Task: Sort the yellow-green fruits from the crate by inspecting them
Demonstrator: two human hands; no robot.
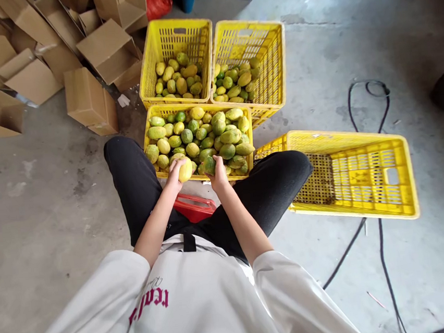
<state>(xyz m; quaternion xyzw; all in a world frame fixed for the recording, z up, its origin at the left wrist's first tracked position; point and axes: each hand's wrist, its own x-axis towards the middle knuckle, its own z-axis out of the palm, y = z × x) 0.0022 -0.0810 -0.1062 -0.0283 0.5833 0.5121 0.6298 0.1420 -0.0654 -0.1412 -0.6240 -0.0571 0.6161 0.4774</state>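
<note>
My left hand (175, 176) is closed around a yellow papaya (186, 170) at the near edge of a full yellow crate (251, 127). To its right, my right hand (219, 174) grips a dark green papaya (208, 165) over the same edge. Many papayas (186, 136), from green to yellow, fill this crate nearly to its rim between my knees. Part of each held fruit is covered by my fingers.
Behind stand two yellow crates, a left one (209, 31) and a right one (282, 51), partly filled with papayas. An empty yellow crate (367, 173) lies by my right knee. Cardboard boxes (85, 98) pile up at left. A black cable (384, 261) crosses the floor.
</note>
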